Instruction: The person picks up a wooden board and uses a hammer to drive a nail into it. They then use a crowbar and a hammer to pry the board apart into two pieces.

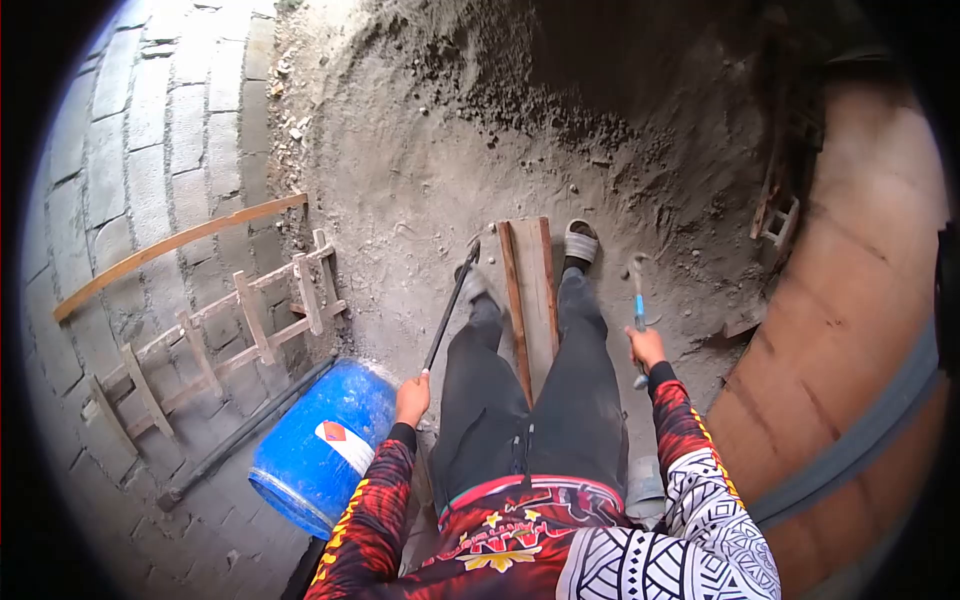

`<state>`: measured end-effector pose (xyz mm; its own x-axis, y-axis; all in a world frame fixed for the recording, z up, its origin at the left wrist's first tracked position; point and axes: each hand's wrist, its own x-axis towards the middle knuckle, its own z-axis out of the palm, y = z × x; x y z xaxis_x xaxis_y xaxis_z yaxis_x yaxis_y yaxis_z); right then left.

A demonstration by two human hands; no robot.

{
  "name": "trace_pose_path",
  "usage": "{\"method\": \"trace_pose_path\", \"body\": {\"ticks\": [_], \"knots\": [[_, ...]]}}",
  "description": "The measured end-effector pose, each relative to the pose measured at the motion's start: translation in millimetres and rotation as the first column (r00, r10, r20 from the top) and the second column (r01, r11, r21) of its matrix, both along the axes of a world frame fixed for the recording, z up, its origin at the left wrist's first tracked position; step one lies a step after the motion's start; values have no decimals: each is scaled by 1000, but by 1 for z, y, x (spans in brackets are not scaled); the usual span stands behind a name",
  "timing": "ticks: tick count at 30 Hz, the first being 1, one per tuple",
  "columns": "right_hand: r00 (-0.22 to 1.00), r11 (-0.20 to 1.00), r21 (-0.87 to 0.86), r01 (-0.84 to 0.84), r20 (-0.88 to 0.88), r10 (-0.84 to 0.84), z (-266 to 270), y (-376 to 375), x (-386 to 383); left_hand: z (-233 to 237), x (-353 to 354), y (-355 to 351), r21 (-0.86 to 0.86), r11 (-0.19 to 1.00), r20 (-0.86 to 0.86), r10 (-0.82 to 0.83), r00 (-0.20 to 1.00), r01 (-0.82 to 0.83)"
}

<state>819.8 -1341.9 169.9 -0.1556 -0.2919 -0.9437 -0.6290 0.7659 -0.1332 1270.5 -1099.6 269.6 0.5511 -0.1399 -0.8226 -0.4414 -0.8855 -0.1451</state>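
My left hand [412, 398] is closed around the near end of a long dark pry bar [447, 318]. The bar slants forward, and its curved far end is by my left foot. In my right hand [648, 347] is a hammer [639, 290] with a blue and grey handle; its metal head points away from me, above the dirt. Between my legs lies a long wooden form [530, 270], a board with a brown strip along each side. Neither tool touches it.
At left, a blue drum [325, 440] stands near a wooden ladder [200, 355] and a plank [180, 255] against the block wall [185, 120]. Loose dirt [400, 160] and gravel cover the ground. A brown panel [850, 250] curves along the right. A bucket [646, 485] is behind my right leg.
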Motion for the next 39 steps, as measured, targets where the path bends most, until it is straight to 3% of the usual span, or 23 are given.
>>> {"method": "trace_pose_path", "body": {"ticks": [2,3,5,11,20,22,26,30,36,39], "knots": [[976,979,43,197,91,-200,-23,-20,31,-21,-11,-14,10,1000,-5,-15,1000,15],[975,977,61,202,81,-207,-35,-24,46,-33,-15,-20,-7,999,-8,-32,999,32],[904,917,191,349,190,-384,-59,-25,74,-58,-23,-31,-23,998,-29,-54,998,54],[792,788,365,496,180,-583,-91,37,142,-120,-41,-67,-26,993,-36,-119,992,118],[815,698,581,420,97,-571,-123,97,145,-195,-15,-57,67,959,51,-280,959,277],[812,689,577,438,75,-579,-127,99,147,-207,2,-33,6,946,31,-325,945,325],[804,692,553,464,65,-591,-126,94,150,-220,28,-19,41,927,2,-374,928,373],[798,689,543,479,56,-599,-124,87,153,-230,73,-25,85,932,-16,-352,936,352],[774,685,540,489,93,-626,-128,95,165,-233,140,-60,-29,829,29,-558,829,559],[758,672,532,515,84,-647,-128,92,181,-238,151,-57,-52,821,14,-569,822,569]]}}
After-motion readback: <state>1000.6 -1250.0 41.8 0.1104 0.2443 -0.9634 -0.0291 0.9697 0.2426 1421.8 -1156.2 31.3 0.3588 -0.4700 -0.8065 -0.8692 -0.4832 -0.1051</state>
